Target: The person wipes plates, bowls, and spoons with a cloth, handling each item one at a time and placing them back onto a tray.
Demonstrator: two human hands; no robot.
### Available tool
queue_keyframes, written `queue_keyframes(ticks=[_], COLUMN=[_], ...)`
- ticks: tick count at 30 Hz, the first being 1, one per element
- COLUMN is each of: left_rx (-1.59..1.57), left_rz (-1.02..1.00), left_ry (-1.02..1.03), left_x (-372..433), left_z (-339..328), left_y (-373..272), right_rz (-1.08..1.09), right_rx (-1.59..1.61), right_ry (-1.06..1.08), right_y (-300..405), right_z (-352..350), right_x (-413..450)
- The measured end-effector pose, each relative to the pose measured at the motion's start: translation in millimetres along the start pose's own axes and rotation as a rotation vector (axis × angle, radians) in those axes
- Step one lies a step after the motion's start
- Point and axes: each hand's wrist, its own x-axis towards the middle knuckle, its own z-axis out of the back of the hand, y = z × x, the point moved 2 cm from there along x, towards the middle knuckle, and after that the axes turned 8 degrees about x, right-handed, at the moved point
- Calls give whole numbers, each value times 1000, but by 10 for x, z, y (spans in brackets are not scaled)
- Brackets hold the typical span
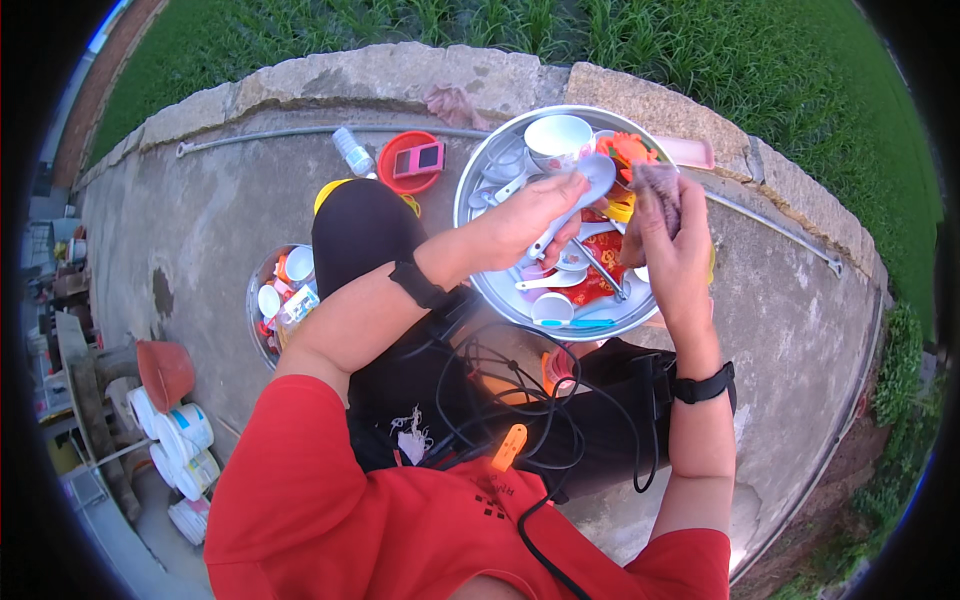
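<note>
My left hand (pixel 529 217) grips a pale grey spoon (pixel 596 176) by its handle, above a large round metal basin (pixel 487 289). Just to its right, my right hand (pixel 671 229) is closed on a wet-looking, purplish-brown cloth (pixel 658 196); cloth and spoon do not touch. The basin holds a white bowl (pixel 559 136), an orange crab-shaped toy (pixel 631 148), a white soup spoon (pixel 553 280), a red patterned item (pixel 600 262), a small white cup (pixel 553 307) and a turquoise-and-white utensil (pixel 585 323). My hands hide part of the contents.
A red bowl (pixel 386 161) with a pink device (pixel 420 160) stands beside a clear plastic bottle (pixel 352 152). A smaller basin (pixel 259 330) of mixed items is at left. A black cable (pixel 525 390) lies coiled over my lap. Stone blocks (pixel 322 79) and a metal pipe (pixel 300 133) edge the concrete.
</note>
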Motion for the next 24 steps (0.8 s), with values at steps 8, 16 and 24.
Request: queue_keyframes(ticks=[8,16,24], left_rx=[-166,-360,-128], left_rz=[118,76,117], left_ry=[88,-38,-51], left_x=[64,146,94], left_z=[63,61,41], left_y=[124,148,204], right_rz=[407,526,427], right_rx=[-495,-447,-502], right_ry=[172,346,235], right_y=[208,266,169], right_z=[-242,-556,-333], right_x=[-142,-388,-194])
